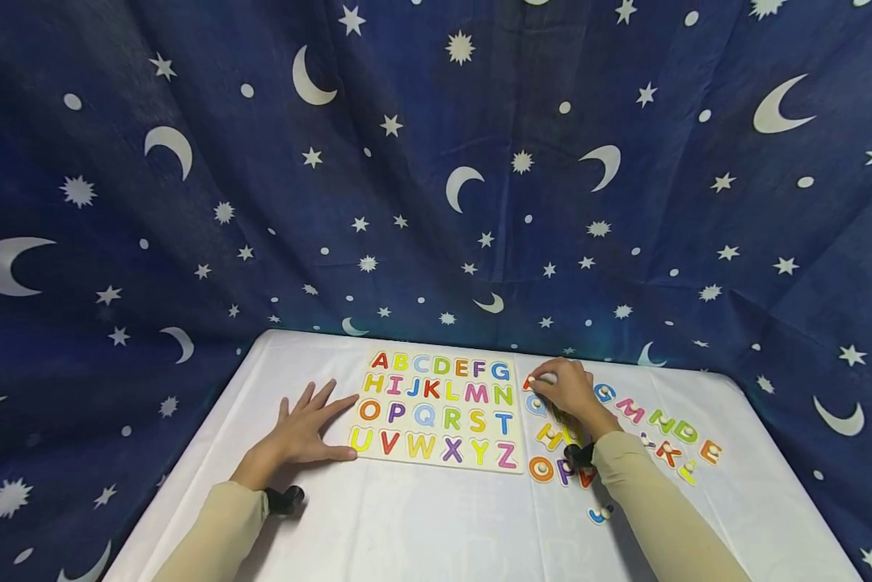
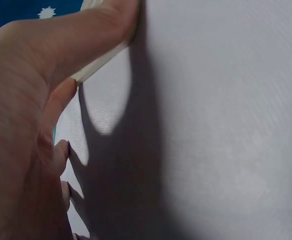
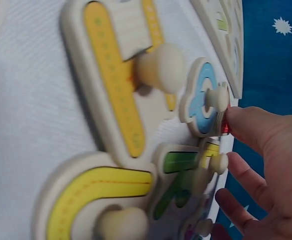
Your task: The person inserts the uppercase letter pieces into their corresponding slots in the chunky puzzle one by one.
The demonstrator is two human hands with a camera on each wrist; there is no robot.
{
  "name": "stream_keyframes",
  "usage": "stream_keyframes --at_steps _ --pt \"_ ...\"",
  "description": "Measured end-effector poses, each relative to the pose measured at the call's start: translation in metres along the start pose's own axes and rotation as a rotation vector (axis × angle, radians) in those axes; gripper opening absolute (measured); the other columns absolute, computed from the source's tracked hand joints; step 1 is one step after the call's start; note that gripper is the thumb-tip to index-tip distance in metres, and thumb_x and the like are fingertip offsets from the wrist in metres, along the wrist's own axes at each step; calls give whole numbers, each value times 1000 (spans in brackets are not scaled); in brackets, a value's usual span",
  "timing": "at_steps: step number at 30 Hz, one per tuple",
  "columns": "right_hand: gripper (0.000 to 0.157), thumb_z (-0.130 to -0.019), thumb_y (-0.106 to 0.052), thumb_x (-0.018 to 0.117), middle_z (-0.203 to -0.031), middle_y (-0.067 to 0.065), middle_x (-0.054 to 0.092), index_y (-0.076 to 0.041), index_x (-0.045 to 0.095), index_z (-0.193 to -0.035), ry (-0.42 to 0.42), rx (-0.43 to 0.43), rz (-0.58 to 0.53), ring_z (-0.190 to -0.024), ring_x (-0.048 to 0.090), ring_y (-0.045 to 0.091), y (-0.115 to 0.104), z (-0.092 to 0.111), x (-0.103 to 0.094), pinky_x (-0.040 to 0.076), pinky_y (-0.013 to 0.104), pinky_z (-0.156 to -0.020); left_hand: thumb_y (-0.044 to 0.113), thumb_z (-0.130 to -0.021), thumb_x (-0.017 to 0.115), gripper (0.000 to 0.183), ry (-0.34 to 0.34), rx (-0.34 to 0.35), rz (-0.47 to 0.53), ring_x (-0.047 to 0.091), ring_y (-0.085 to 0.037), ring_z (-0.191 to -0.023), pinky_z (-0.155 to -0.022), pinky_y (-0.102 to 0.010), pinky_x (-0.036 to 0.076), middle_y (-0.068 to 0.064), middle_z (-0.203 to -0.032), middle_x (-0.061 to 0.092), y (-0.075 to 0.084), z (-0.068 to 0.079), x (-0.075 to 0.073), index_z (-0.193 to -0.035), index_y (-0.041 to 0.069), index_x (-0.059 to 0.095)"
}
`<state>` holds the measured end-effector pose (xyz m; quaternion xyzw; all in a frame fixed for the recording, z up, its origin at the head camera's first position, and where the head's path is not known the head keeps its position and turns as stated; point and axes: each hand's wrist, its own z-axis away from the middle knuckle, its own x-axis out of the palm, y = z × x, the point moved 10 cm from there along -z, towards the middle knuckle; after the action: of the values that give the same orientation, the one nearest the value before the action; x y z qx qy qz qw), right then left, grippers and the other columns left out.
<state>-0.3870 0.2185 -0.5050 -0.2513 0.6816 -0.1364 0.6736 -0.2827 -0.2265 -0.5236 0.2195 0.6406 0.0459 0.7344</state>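
Note:
My left hand (image 1: pixel 301 432) lies spread at the left side of the wooden alphabet board (image 1: pixel 519 428), thumb and index fingertip at its edge. In the left wrist view, that thumb (image 2: pixel 86 40) presses against the board's side. Just past the board's upper right corner, my right hand (image 1: pixel 570 392) pinches a red letter piece (image 1: pixel 529 383), mostly covered by the fingers. Close by are a light blue letter piece (image 3: pixel 200 100) and a yellow H piece (image 3: pixel 106 75), both with round knobs. The board shows coloured letters A to Z in rows.
Right of the board, loose knobbed letters lie scattered, among them an orange O (image 1: pixel 541 469), a pink M (image 1: pixel 630 411), an orange E (image 1: pixel 710 451) and a blue J (image 1: pixel 600 514). A white cloth (image 1: pixel 406 525) covers the table. Behind hangs a dark blue star-and-moon curtain (image 1: pixel 421 267).

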Motion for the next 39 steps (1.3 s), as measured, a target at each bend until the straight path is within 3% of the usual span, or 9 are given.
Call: stream_keyframes --at_steps 5,12,16,24,32,39 --pt "14 -92 -20 77 -127 19 67 -11 80 -102 9 8 -28 -125 49 45 -7 -3 -1 32 68 -100 69 -69 82 100 -10 -11 20 10 -56 -152 -110 -85 0 -23 -167 23 -2 0 -2 -153 25 50" --pt "13 -89 -16 79 -120 19 70 -8 80 -98 62 -132 -116 -118 59 43 -41 -8 -4 45 60 -103 61 -71 83 95 -22 -18 82 8 -55 -152 -112 -82 -3 -23 -167 22 -3 -3 -1 -151 23 52" --pt "12 -90 -17 78 -121 18 70 -9 80 -99 48 -165 -194 -119 61 43 -60 -11 1 48 59 -102 58 -71 85 91 -30 3 97 9 -53 -153 -114 -80 -2 -20 -167 27 -2 -7 -2 -150 23 54" --pt "14 -93 -21 77 -122 11 70 -14 80 -105 10 -192 -263 -119 61 39 -98 -20 19 50 58 -99 53 -70 90 90 -22 49 108 14 -51 -153 -115 -79 2 -18 -164 35 -2 -9 -8 -148 21 57" --pt "15 -92 -20 77 -118 9 71 -13 80 -105 -4 -189 -328 -115 63 37 -133 -29 42 52 55 -97 54 -79 81 79 -24 17 113 11 -49 -154 -115 -79 -2 -15 -166 32 -1 -8 -3 -149 24 55" --pt "12 -93 -21 78 -123 7 70 -16 81 -103 -8 -147 -373 -114 61 33 -168 -40 72 53 50 -94 57 -73 86 89 -44 -8 99 9 -49 -155 -115 -78 -2 -14 -167 29 -3 -1 2 -150 27 53"
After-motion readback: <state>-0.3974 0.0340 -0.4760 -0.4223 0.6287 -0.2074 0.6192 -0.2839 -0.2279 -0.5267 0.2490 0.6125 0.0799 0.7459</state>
